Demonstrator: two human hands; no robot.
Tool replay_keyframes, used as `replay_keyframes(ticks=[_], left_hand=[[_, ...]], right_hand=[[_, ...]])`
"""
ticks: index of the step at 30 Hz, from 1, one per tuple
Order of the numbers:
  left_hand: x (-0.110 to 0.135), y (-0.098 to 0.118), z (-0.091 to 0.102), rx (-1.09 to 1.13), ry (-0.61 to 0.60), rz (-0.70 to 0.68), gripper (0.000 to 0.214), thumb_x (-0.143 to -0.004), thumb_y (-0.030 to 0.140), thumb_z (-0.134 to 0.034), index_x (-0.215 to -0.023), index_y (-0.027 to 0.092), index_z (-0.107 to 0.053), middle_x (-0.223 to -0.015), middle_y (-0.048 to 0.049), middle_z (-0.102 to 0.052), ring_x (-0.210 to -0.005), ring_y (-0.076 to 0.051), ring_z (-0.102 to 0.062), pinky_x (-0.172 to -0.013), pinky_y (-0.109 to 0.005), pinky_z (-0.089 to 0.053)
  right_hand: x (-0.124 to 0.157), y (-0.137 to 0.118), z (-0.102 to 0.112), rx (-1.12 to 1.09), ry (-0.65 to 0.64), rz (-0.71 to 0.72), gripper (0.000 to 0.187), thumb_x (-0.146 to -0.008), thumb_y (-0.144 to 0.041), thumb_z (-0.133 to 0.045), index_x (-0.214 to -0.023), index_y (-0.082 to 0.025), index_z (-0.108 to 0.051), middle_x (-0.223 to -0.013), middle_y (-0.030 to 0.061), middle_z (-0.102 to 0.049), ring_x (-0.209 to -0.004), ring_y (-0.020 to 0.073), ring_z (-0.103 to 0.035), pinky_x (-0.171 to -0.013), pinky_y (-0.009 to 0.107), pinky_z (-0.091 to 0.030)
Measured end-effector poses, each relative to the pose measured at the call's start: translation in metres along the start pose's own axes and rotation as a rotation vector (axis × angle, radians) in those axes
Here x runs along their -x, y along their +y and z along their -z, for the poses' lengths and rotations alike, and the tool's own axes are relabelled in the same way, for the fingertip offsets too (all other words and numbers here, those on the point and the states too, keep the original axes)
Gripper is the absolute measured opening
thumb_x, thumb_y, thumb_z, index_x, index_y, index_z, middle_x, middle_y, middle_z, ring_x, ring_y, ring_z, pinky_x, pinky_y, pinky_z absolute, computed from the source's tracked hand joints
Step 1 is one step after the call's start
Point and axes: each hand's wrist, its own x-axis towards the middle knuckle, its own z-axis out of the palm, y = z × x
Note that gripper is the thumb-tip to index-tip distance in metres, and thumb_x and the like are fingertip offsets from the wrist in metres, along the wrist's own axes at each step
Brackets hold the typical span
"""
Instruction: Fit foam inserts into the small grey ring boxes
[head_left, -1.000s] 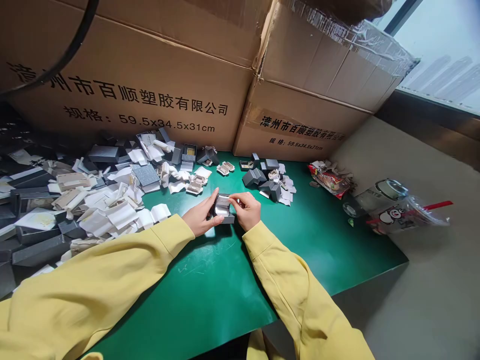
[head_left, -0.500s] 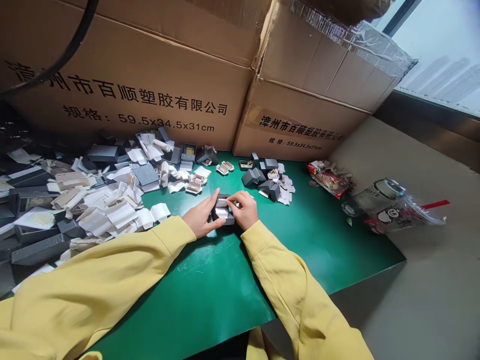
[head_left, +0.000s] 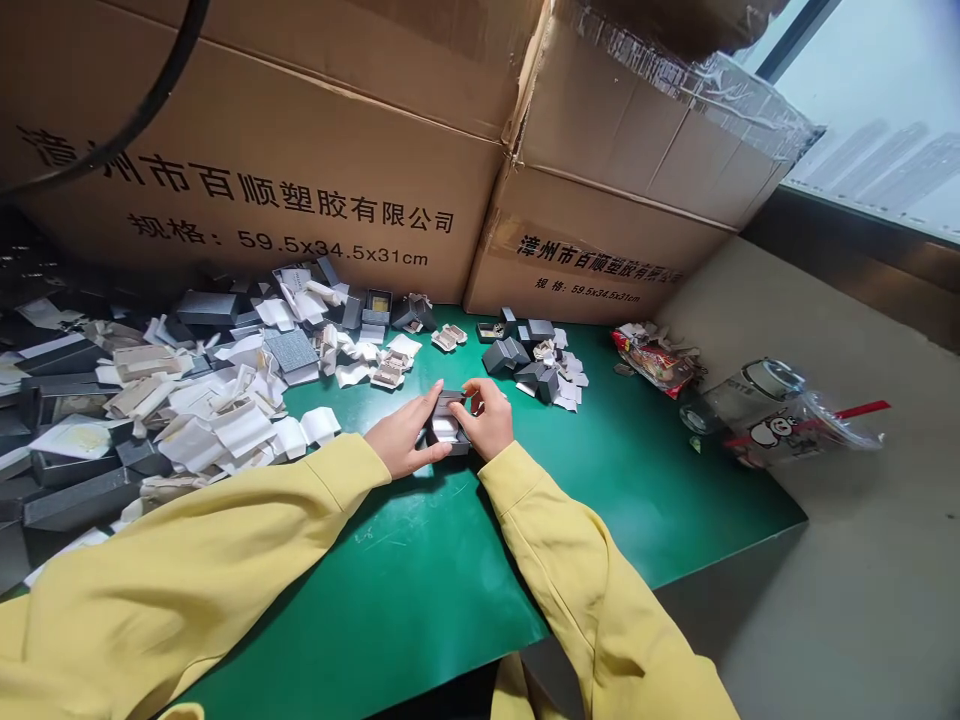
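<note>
A small dark hinged box [head_left: 448,428] with a white lining stands opened on the green table in front of me. My left hand [head_left: 405,436] is closed around its left side, thumb along the front edge and fingers at the back. From the right, my right hand [head_left: 489,418] grips the box's raised part, its thumb reaching inside over the lining and its forefinger curled at the top edge. The fingers partly hide the inside of the box.
Dark boxes and folded white paper inserts [head_left: 217,425] are heaped at the left. A smaller group of dark boxes [head_left: 536,370] lies beyond my right hand. Large cartons [head_left: 337,190] line the back. A red snack packet [head_left: 660,365] and clear cup [head_left: 787,430] stand right.
My right thumb has moved from the top edge down into the box, and the forefinger has lifted and curled. My left hand keeps its hold.
</note>
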Motion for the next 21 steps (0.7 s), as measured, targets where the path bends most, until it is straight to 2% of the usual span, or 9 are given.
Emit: replay_keyframes(ticks=[5,8,12,14,16,18,21], left_hand=[[0.001,0.002,0.003,0.029,0.036,-0.078,0.084,-0.076,0.044,-0.054,-0.142,0.016,-0.011,-0.127,-0.0146,-0.047,-0.113,-0.026,-0.048,-0.093,-0.038,-0.04],[0.001,0.003,0.004,0.043,0.053,-0.042,0.081,-0.073,0.04,-0.056,-0.14,0.018,-0.018,-0.127,-0.0129,-0.048,-0.111,-0.026,-0.05,-0.092,-0.037,-0.041],[-0.001,0.007,0.005,0.031,0.056,0.044,0.079,-0.071,0.041,-0.057,-0.138,0.017,-0.023,-0.13,-0.0124,-0.046,-0.114,-0.027,-0.048,-0.095,-0.039,-0.039],[-0.002,0.007,0.005,0.01,0.064,0.094,0.08,-0.071,0.045,-0.056,-0.138,0.014,-0.025,-0.128,-0.0145,-0.048,-0.115,-0.029,-0.048,-0.096,-0.041,-0.038],[-0.003,0.007,0.005,-0.008,0.077,0.138,0.081,-0.072,0.05,-0.055,-0.137,0.012,-0.026,-0.126,-0.0164,-0.05,-0.115,-0.03,-0.047,-0.096,-0.043,-0.037],[-0.004,0.006,0.005,-0.021,0.089,0.161,0.08,-0.072,0.052,-0.054,-0.137,0.012,-0.027,-0.126,-0.0169,-0.05,-0.115,-0.031,-0.047,-0.095,-0.044,-0.036],[-0.005,0.004,0.004,-0.022,0.096,0.158,0.08,-0.073,0.053,-0.054,-0.136,0.011,-0.028,-0.129,-0.0172,-0.047,-0.116,-0.031,-0.045,-0.095,-0.045,-0.035]], right_hand=[[0.002,-0.003,-0.001,0.067,-0.007,0.005,0.009,-0.072,-0.023,-0.055,-0.08,-0.02,-0.055,-0.076,-0.0005,-0.056,-0.06,0.0122,-0.045,-0.062,0.026,-0.04],[-0.001,-0.005,0.003,0.076,-0.058,0.018,0.012,-0.072,-0.024,-0.057,-0.083,-0.02,-0.058,-0.077,0.0012,-0.059,-0.065,0.0139,-0.049,-0.065,0.027,-0.042],[-0.013,-0.002,0.029,-0.087,-0.226,0.003,0.019,-0.075,-0.03,-0.057,-0.089,-0.018,-0.063,-0.077,0.0008,-0.063,-0.06,0.0116,-0.05,-0.057,0.025,-0.042],[-0.02,0.004,0.047,-0.128,-0.229,-0.04,0.02,-0.08,-0.032,-0.052,-0.084,-0.018,-0.064,-0.077,0.0015,-0.065,-0.061,0.0115,-0.053,-0.056,0.024,-0.042],[-0.024,0.014,0.064,-0.091,-0.202,-0.063,0.021,-0.081,-0.033,-0.05,-0.085,-0.018,-0.065,-0.083,0.0032,-0.066,-0.069,0.0135,-0.056,-0.06,0.025,-0.043],[-0.025,0.025,0.076,-0.005,-0.229,-0.089,0.024,-0.079,-0.034,-0.053,-0.094,-0.019,-0.064,-0.09,0.0042,-0.065,-0.075,0.0154,-0.056,-0.063,0.027,-0.044],[-0.022,0.041,0.083,0.114,-0.349,-0.112,0.048,-0.07,-0.037,-0.065,-0.114,-0.02,-0.055,-0.105,0.0071,-0.061,-0.089,0.0201,-0.054,-0.074,0.034,-0.045]])
